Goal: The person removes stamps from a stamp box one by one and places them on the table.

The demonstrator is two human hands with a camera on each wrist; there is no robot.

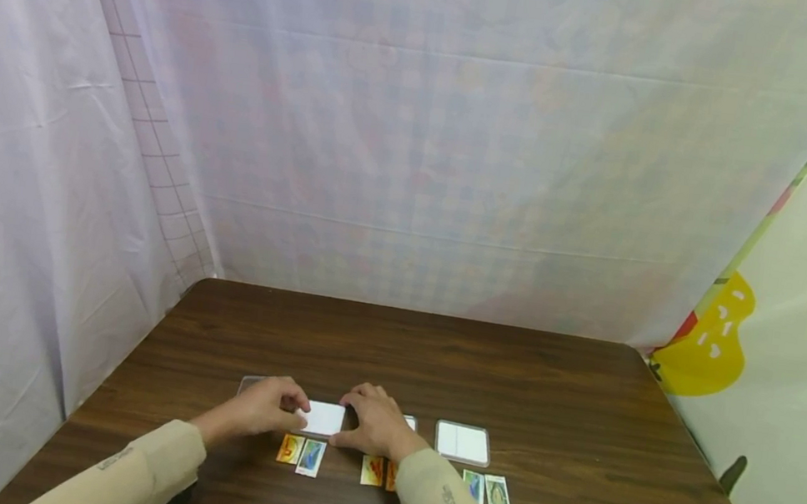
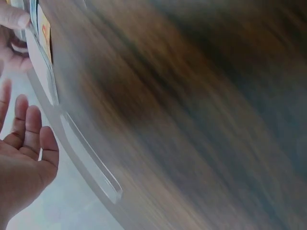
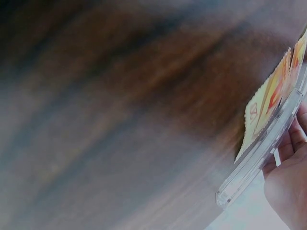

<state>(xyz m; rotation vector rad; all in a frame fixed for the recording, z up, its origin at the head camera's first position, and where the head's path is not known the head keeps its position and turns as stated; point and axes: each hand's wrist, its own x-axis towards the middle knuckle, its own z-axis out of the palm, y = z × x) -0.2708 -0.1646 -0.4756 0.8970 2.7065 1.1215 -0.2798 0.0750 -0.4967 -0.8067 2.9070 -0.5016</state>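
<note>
A clear flat case with a white insert (image 1: 325, 419) lies between my two hands. My right hand (image 1: 375, 423) grips its right end, thumb at the near side and fingers at the far side. Over the left end is my left hand (image 1: 271, 406), thumb and forefinger apart. Its other fingers (image 2: 33, 127) look loosely extended in the left wrist view; the thumb's contact is hidden. Just in front of the case lie an orange stamp (image 1: 289, 448) and a blue-green stamp (image 1: 310, 458). Orange perforated stamps (image 3: 271, 98) also show beside a clear case (image 3: 259, 153) in the right wrist view.
Another clear case (image 2: 91, 158) lies beyond the left hand. A third case with a white insert (image 1: 463, 443) stands to the right, with green-blue stamps (image 1: 498, 495) before it. An orange stamp (image 1: 372, 470) is near the right sleeve. White curtains surround the brown wooden table (image 1: 399, 352).
</note>
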